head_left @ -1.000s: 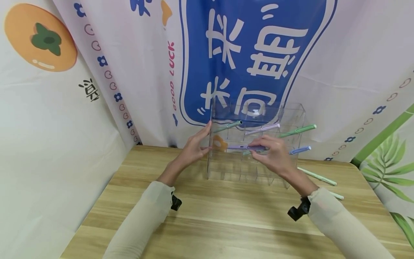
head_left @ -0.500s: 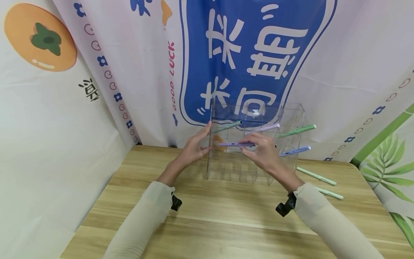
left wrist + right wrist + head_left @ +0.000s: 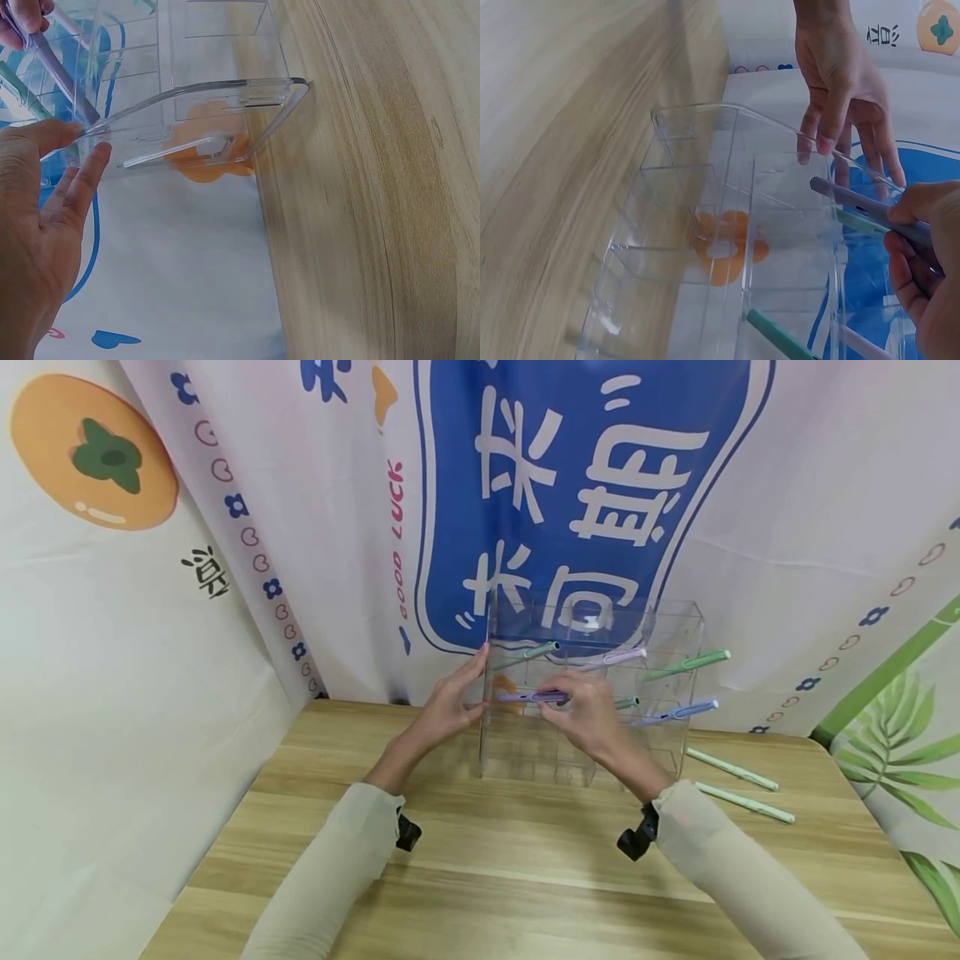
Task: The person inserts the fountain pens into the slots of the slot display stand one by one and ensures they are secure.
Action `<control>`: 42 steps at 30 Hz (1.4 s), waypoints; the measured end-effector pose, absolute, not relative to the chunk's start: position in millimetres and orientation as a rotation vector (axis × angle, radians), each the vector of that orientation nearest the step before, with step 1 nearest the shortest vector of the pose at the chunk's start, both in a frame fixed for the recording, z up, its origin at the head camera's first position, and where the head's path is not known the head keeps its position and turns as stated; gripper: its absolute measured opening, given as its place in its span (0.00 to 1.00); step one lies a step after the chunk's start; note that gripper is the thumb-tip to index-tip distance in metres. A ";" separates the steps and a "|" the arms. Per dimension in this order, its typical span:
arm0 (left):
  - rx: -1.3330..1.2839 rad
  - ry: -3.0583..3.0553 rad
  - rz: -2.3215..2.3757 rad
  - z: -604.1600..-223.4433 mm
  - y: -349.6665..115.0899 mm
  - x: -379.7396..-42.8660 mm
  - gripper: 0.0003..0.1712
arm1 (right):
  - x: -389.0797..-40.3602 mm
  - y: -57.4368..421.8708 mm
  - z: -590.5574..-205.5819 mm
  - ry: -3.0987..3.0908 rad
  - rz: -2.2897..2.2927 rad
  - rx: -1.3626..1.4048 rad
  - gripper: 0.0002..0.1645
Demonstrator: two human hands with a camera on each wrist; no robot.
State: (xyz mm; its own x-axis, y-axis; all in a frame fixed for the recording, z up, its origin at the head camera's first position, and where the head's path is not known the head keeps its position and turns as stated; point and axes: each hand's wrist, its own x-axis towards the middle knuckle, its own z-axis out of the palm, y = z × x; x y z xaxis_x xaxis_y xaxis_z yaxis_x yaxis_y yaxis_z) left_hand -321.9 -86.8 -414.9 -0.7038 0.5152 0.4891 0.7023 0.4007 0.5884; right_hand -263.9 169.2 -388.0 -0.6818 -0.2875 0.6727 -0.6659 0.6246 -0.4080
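A clear compartmented rack [image 3: 573, 752] stands at the back of the table. My right hand [image 3: 581, 714] pinches a purple pen [image 3: 525, 697] in front of the rack. The pen points left, roughly level; in the right wrist view its rounded end [image 3: 821, 184] lies close to the rack's side panel. My left hand [image 3: 450, 702] touches that left side panel with extended fingers and thumb. Other pens stick out of the compartments: a dark green pen [image 3: 532, 652], a lilac pen [image 3: 625, 656], a green pen [image 3: 693, 664], a blue pen [image 3: 686, 711] and a teal pen [image 3: 628, 702], partly hidden behind my right hand.
Two pale green pens, a rear pen [image 3: 738, 770] and a front pen [image 3: 750, 803], lie on the wooden table [image 3: 480, 877] right of the rack. Close behind the rack hangs a printed curtain [image 3: 360, 635]. The rack's walls are transparent and hard to make out.
My right hand has moved left with the purple pen, nearer the rack's left side. The teal pen's end now shows beside the right hand. My left hand has stayed at the side panel.
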 end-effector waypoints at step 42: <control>-1.059 -2.458 -1.144 -413.1 -87.0 -320.6 0.60 | -283.8 147.4 -408.7 -2.418 0.934 0.612 0.10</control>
